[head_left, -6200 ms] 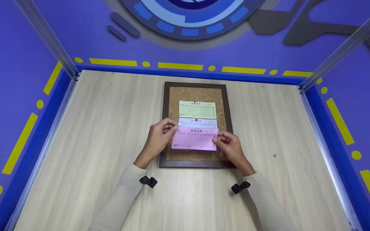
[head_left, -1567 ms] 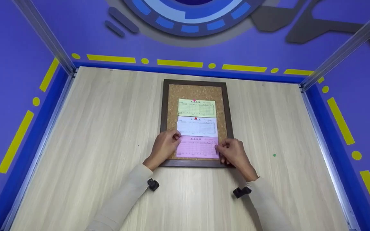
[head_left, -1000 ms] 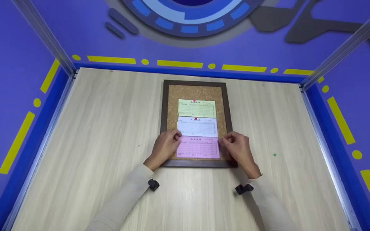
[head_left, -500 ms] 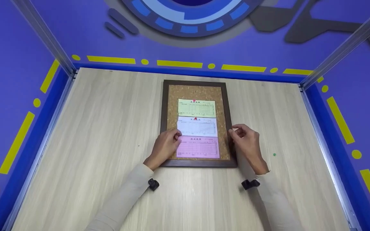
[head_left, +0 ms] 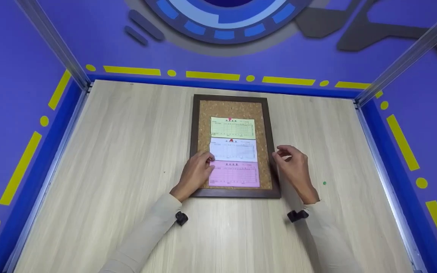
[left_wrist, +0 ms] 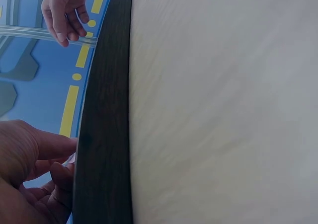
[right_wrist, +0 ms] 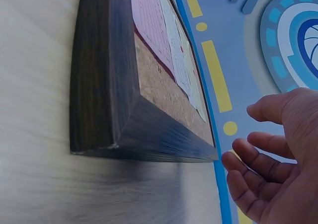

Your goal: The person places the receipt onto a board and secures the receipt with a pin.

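A pink printed form slip (head_left: 237,176) lies on the lower part of a cork board (head_left: 231,108) with a dark frame. My left hand (head_left: 194,172) pinches the slip's left edge near its top corner; a bit of pink shows between thumb and finger in the left wrist view. Above it are a white slip (head_left: 233,151) with a red pushpin (head_left: 231,140) and a pale green slip (head_left: 233,129) with a pink pushpin (head_left: 230,119). My right hand (head_left: 294,167) hovers beside the board's right frame, fingers loosely curved and holding nothing, as the right wrist view (right_wrist: 278,159) confirms.
A small green object (head_left: 324,183), too small to make out, lies on the wooden table (head_left: 127,132) right of the board. Blue panels (head_left: 423,132) with yellow markings enclose the table on the left, back and right.
Earlier both hands held the pink slip over the white one. It has come down to lie below the white slip. My right hand has let go and moved right, off the board.
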The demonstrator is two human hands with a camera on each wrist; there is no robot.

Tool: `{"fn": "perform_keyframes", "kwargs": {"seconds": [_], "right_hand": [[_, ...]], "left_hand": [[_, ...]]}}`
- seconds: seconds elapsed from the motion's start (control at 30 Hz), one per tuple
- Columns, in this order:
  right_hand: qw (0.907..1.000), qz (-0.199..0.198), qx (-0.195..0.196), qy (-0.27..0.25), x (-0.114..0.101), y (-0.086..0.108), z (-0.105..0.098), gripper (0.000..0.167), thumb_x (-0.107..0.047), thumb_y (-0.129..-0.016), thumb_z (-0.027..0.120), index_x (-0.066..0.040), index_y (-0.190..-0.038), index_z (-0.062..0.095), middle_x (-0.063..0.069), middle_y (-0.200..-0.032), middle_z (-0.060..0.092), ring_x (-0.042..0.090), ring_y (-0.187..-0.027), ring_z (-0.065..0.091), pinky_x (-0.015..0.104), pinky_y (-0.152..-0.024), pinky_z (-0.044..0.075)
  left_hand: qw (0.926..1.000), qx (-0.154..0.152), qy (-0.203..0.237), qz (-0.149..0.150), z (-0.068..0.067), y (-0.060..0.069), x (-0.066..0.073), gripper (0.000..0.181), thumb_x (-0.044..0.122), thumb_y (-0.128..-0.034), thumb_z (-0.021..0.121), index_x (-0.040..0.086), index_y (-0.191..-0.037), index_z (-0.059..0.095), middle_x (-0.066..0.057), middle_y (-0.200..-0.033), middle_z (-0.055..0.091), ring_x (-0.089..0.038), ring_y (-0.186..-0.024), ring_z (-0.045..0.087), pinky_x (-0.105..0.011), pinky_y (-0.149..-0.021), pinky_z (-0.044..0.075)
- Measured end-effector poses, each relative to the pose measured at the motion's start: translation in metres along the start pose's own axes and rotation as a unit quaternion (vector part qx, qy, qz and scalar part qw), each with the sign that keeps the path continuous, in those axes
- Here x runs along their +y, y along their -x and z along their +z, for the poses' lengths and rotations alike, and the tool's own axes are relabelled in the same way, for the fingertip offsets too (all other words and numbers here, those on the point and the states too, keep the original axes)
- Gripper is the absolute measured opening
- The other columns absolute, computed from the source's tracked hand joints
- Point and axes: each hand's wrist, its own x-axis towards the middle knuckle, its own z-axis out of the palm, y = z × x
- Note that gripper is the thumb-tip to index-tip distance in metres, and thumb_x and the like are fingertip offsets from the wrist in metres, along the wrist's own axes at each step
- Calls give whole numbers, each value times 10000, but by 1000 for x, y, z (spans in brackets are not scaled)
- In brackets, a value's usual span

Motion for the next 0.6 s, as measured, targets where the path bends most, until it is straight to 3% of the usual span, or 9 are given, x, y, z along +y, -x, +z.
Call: {"fn": "perform_keyframes", "kwargs": {"seconds": [0.13,0.37,0.6], "right_hand": [[9999,51,-69,55,1,2,1,266,-94,-962,840,31,-1192,792,136,-1008,802,274,-929,770,232,-764,554],[10000,16,-90,36,2,4,2,261,-85,-965,836,36,-1192,789,164,-1038,807,302,-966,780,437,-810,617],[9998,110,-67,134,2,3,-1,272,-100,-959,841,34,-1190,789,157,-1044,805,292,-985,768,339,-793,580]], "left_hand": [[9999,-53,-94,-65,2,1,-2,166,39,-893,847,95,-1034,779,-32,-1015,713,-177,-890,658,-391,-797,558],[9999,-113,36,-7,-14,3,16,127,44,-925,831,36,-1041,779,-84,-1026,702,-222,-884,651,-402,-794,557],[9999,-98,-136,28,-4,2,5,135,70,-919,847,40,-1040,796,-67,-1009,679,-206,-852,627,-423,-775,556]]}}
